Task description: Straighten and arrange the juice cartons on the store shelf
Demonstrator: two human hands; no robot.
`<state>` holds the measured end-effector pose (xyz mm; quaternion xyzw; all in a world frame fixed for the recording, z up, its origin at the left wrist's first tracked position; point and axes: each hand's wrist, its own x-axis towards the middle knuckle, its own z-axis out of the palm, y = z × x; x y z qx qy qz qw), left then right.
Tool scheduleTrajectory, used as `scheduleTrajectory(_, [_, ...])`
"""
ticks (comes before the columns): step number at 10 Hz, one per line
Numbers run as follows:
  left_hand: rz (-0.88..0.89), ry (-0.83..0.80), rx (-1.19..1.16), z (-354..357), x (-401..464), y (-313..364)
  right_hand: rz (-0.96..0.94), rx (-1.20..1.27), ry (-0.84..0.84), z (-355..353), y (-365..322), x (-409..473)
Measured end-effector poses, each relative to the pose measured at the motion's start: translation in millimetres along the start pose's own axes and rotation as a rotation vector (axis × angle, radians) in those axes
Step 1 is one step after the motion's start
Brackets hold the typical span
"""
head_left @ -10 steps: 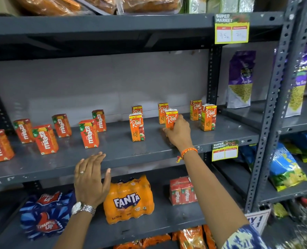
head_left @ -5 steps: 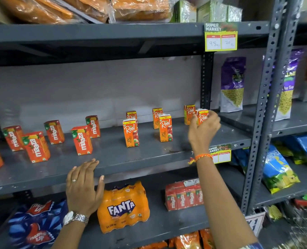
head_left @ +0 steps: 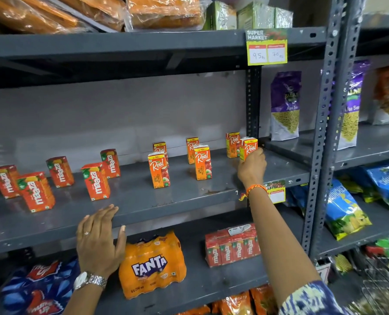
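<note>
A grey metal shelf (head_left: 143, 201) holds small juice boxes, with a grey wall behind them. Above it sit bags wrapped in clear plastic (head_left: 161, 10), and a yellow price tag (head_left: 267, 47) hangs on the edge up there. Below the shelf are a big orange pack of soda bottles (head_left: 151, 264), a red pack of juice boxes (head_left: 231, 246) and a blue pack (head_left: 36, 285) at the near left. To the right, past the grey post (head_left: 323, 142), stand purple snack bags (head_left: 285, 105) and blue snack bags (head_left: 343, 212). Nothing blocks the juice boxes. On the left of the shelf stand red juice boxes (head_left: 95, 181), some turned a bit sideways and spread out. In the middle and on the right stand orange juice boxes (head_left: 158, 169) with a white word on them, in two loose rows, near and far. The right hand (head_left: 252, 167) is closed around the orange juice box at the far right end (head_left: 248, 147), close to the back post; I cannot tell if this box is touching the shelf. A string band (head_left: 252, 189) is on that wrist. The left hand (head_left: 99, 239) is open and flat, fingers resting on the near edge of the shelf, holding nothing. It wears a ring and a silver watch (head_left: 90, 280).
</note>
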<state>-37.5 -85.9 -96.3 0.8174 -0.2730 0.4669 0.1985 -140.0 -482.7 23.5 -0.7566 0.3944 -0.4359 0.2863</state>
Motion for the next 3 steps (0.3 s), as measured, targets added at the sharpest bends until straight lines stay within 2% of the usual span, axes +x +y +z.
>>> scheduleTrajectory(2, [0.018,-0.008,-0.004,-1.4,0.7,-0.4,0.017,0.002,-0.038,-4.5,0.0,0.5])
scheduleTrajectory(3, [0.0,-0.053,-0.027,-9.2,1.7,5.1,-0.002,0.016,-0.004,-13.9,-8.5,-8.4])
